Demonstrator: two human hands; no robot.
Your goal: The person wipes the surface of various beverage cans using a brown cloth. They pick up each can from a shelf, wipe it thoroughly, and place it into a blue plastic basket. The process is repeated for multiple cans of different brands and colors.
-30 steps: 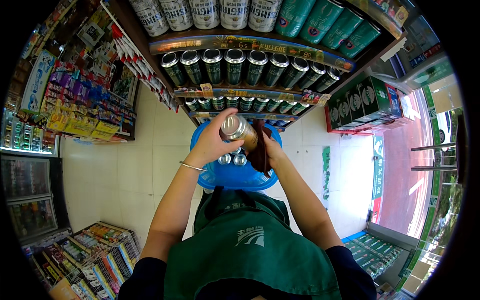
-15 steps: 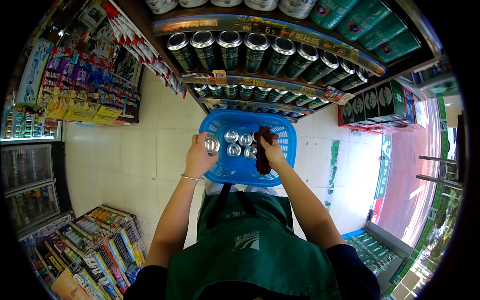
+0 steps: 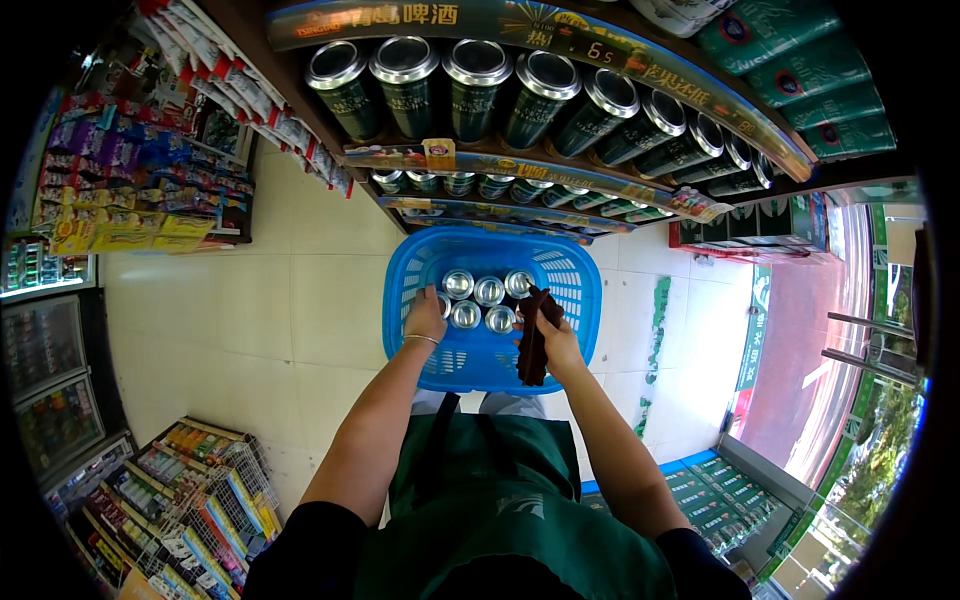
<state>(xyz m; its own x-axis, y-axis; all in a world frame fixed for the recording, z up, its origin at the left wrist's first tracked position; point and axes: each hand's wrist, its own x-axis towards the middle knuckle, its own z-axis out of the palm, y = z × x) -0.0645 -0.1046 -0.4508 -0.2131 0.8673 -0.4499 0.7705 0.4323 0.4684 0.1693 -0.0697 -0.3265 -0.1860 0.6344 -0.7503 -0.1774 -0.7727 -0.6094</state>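
A blue plastic basket [image 3: 395,262] stands in front of me, below the shelf. Several silver-topped cans [image 3: 489,291] are grouped upright on its floor. Inside the basket's left side, my left hand [image 3: 425,318] is closed around another can [image 3: 444,304], whose top partly shows beside the group. My right hand [image 3: 560,345] grips a dark brown cloth [image 3: 534,350] with a wavy edge over the basket's right part. The cloth hangs down toward the near rim and hides some of the right fingers.
Ahead rises a shelf rack with rows of dark green cans [image 3: 475,90]. A hanging snack display [image 3: 140,180] is at the left, a wire rack of packets [image 3: 200,500] at the lower left. Green-and-red cartons [image 3: 770,225] stand at the right, stacked green packs [image 3: 725,500] at the lower right.
My left hand has lowered its can into the basket, beside the other cans. My right hand still holds the cloth, now slightly nearer to me. The view has moved closer to the shelf.
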